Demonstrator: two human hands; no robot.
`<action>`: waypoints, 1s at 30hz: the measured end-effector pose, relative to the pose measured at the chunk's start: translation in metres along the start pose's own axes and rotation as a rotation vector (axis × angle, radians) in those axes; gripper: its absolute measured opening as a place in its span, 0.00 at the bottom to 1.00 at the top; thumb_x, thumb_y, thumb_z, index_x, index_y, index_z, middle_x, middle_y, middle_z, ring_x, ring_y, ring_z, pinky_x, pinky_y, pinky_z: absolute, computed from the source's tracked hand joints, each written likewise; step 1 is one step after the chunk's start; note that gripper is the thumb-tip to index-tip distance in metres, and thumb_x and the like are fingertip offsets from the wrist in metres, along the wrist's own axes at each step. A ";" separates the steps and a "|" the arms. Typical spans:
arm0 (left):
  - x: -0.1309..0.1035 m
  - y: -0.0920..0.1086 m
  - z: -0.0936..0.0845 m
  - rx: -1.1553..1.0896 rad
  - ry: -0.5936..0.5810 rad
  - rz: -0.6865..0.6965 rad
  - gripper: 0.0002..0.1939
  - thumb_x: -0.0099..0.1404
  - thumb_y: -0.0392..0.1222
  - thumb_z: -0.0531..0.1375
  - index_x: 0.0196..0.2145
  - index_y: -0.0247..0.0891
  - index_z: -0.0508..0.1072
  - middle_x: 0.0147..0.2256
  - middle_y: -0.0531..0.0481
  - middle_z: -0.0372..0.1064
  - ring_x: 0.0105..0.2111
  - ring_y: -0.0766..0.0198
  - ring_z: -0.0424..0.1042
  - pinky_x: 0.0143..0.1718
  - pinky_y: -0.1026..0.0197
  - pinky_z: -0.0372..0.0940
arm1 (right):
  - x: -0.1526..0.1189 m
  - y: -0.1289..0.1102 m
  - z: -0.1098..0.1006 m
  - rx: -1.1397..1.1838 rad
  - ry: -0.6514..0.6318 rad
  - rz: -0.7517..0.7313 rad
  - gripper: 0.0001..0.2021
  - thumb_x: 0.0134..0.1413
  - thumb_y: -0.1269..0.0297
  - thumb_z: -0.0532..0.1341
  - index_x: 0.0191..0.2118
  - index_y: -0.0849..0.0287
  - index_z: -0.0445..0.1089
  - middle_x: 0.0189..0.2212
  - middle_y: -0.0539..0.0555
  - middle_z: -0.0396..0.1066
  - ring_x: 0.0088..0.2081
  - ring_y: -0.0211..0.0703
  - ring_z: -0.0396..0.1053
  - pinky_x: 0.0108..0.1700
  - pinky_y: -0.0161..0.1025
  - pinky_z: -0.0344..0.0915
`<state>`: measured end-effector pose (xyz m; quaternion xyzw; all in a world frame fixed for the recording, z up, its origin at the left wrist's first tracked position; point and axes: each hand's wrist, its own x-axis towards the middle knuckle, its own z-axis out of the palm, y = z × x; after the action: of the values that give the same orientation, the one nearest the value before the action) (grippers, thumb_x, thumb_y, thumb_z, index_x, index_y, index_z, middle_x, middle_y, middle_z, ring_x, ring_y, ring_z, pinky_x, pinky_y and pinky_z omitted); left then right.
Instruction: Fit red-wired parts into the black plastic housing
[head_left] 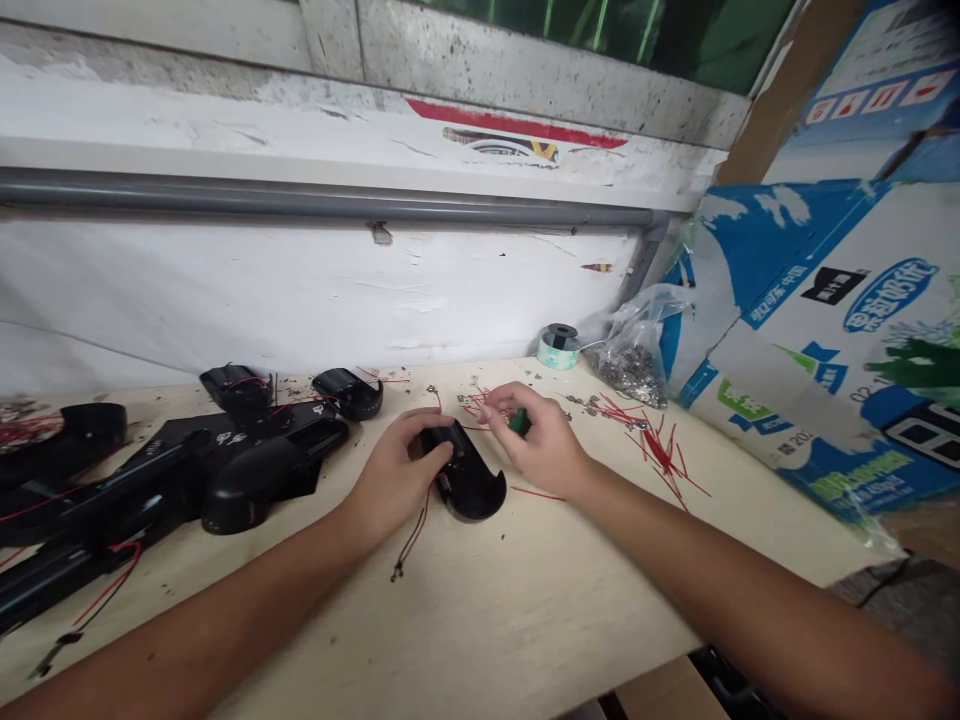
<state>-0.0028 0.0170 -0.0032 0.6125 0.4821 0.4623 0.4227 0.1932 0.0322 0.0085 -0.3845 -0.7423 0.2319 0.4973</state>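
A black plastic housing (472, 487) lies on the pale table, its rounded end toward me. My left hand (399, 468) grips its far end, with the thumb on top. Red and black wires (417, 535) trail from the housing's left side and end in small metal pieces. Just right of the housing, my right hand (541, 440) is closed round a tool with a green handle (519, 421), partly hidden by the fingers. The fingertips of that hand are beside several red wires and small metal parts.
More black housings (251, 485) with wires cover the table's left side. Red wires (664, 450) lie scattered at right. Behind them are a clear bag of metal parts (634, 368), a tape roll (558, 350) and blue-white cardboard (810, 300). A wall borders the table's back.
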 end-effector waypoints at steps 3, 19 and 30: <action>0.000 0.005 0.000 -0.135 -0.028 0.035 0.13 0.61 0.46 0.63 0.40 0.38 0.80 0.54 0.42 0.69 0.57 0.54 0.65 0.61 0.52 0.57 | -0.005 -0.007 0.000 -0.175 -0.118 -0.207 0.08 0.65 0.62 0.57 0.43 0.56 0.71 0.40 0.53 0.73 0.40 0.41 0.71 0.44 0.37 0.66; 0.002 0.010 -0.006 -0.485 -0.209 -0.050 0.06 0.57 0.43 0.68 0.31 0.38 0.81 0.42 0.46 0.74 0.45 0.61 0.70 0.49 0.60 0.64 | -0.004 -0.018 0.005 -0.142 -0.282 -0.395 0.10 0.65 0.65 0.57 0.47 0.56 0.73 0.42 0.53 0.73 0.42 0.39 0.70 0.46 0.37 0.66; 0.000 0.011 -0.004 -0.506 -0.157 -0.213 0.14 0.56 0.47 0.69 0.32 0.34 0.78 0.31 0.49 0.72 0.28 0.69 0.69 0.29 0.67 0.64 | 0.034 0.013 -0.084 -0.329 -0.815 0.282 0.26 0.33 0.49 0.75 0.32 0.61 0.66 0.28 0.47 0.63 0.29 0.33 0.57 0.30 0.32 0.51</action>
<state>-0.0046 0.0152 0.0082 0.4674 0.3789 0.4719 0.6444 0.2674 0.0645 0.0516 -0.4329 -0.8448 0.3085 0.0608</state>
